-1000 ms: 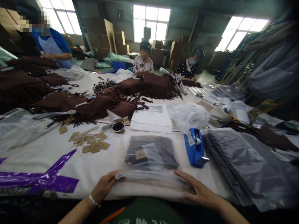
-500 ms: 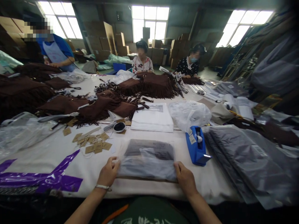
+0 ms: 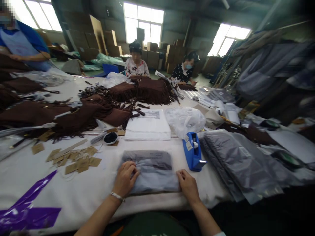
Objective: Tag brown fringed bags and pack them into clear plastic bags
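A frosted plastic bag with dark contents lies flat on the white-covered table in front of me. My left hand, with a bracelet at the wrist, rests on top of the bag's left part, fingers bent and thumb apart. At the bag's right edge, my right hand pinches the plastic between thumb and fingers. Just beyond my right hand stands a blue tape dispenser. Brown paper tags lie scattered to the left of the bag. Behind it is a stack of white sheets.
Filled grey plastic bags are piled on the right. A crumpled clear bag and a small bowl of dark pieces sit further back. Brown fringed bags cover the far side, where several people work. Purple tape marks the left front.
My left hand has shifted from the bag's left edge onto its top. My right hand stays at the right edge. The view has turned to the right.
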Action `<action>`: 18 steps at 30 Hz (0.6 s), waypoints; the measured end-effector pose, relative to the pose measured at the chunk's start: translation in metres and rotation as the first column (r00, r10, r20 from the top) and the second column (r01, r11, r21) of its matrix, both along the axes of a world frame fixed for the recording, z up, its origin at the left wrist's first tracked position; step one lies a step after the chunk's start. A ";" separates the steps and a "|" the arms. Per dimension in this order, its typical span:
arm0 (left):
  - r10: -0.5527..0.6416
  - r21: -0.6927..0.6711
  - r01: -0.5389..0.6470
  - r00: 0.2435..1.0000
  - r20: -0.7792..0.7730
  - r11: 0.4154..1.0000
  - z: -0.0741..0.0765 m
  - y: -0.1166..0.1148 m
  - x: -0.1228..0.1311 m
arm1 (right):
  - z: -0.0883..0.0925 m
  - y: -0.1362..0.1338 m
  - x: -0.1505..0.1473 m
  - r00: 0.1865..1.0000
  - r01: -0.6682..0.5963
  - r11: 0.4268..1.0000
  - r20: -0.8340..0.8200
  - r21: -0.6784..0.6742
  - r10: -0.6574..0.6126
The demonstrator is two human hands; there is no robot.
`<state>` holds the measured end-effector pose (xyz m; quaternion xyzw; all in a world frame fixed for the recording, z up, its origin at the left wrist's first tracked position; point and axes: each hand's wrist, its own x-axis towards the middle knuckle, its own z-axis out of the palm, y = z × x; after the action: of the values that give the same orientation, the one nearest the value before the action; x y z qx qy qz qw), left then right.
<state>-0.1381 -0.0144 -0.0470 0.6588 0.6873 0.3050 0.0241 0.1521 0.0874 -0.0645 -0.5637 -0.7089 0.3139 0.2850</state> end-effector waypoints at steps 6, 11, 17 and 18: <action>-0.030 0.104 0.028 0.999 0.019 0.994 -0.016 0.005 -0.013 | 0.026 0.038 0.066 0.885 0.442 0.892 -0.206 0.095 -0.417; -0.008 0.129 0.008 1.000 0.000 0.992 -0.018 0.006 -0.012 | 0.039 0.085 0.076 0.907 0.356 0.934 -0.250 0.025 -0.339; 0.010 0.115 -0.008 1.000 -0.015 0.993 -0.015 0.005 -0.011 | 0.032 0.068 0.066 0.904 0.331 0.944 -0.292 0.013 -0.313; 0.013 0.116 -0.011 1.000 -0.016 0.993 -0.015 0.005 -0.010 | 0.028 0.060 0.068 0.898 0.354 0.935 -0.289 0.025 -0.332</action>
<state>-0.1483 -0.0092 -0.0618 0.6574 0.6725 0.3392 -0.0217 0.2197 0.1475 -0.0360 -0.6181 -0.5624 0.3078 0.4549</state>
